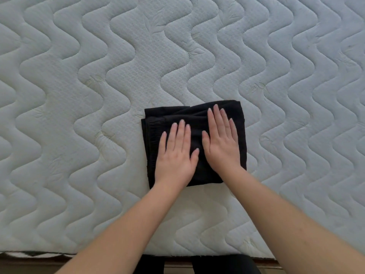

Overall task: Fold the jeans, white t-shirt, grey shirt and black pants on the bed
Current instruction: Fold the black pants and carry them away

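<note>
The black pants (156,139) lie folded into a compact square on the bed (79,95), a little in from its near edge. Their elastic waistband shows along the left side of the bundle. My left hand (175,155) rests flat on the left half of the bundle, fingers spread and pointing away from me. My right hand (221,139) presses flat on the right half in the same way. Neither hand grips the cloth. The jeans, white t-shirt and grey shirt are out of view.
The bed is a bare white mattress with wavy quilted stitching that fills almost the whole view. Its near edge (118,254) runs along the bottom, with a strip of wooden floor (29,265) below it.
</note>
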Action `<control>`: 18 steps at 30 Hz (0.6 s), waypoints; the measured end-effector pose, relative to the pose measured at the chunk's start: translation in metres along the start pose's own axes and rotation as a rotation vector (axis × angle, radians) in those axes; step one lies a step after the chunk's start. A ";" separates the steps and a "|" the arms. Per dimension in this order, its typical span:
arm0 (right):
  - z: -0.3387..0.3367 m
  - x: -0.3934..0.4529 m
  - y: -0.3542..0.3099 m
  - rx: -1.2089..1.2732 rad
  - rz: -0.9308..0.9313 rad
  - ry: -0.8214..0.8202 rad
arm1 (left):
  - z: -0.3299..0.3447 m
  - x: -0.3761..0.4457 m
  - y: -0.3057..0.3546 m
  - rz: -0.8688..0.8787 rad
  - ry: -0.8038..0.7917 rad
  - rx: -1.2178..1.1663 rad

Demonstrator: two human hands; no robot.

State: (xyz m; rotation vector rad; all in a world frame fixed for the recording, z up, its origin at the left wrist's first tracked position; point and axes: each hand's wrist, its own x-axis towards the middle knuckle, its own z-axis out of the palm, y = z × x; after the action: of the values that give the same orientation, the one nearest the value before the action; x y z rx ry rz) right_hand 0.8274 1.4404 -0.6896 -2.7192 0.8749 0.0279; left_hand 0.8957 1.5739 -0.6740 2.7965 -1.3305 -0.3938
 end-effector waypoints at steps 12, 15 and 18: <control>-0.006 -0.004 0.050 -0.078 0.012 -0.139 | 0.011 0.003 -0.015 -0.013 -0.010 -0.057; -0.015 -0.016 0.059 0.182 0.134 -0.063 | 0.000 -0.009 -0.029 -0.277 0.170 -0.250; -0.021 -0.033 0.064 0.427 0.356 0.009 | -0.002 -0.020 -0.044 -0.592 0.268 -0.660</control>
State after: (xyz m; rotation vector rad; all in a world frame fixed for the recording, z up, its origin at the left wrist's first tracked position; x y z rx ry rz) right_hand 0.7618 1.4036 -0.6830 -2.1500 1.2014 -0.0885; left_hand 0.9171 1.6172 -0.6728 2.4693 -0.2215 -0.3580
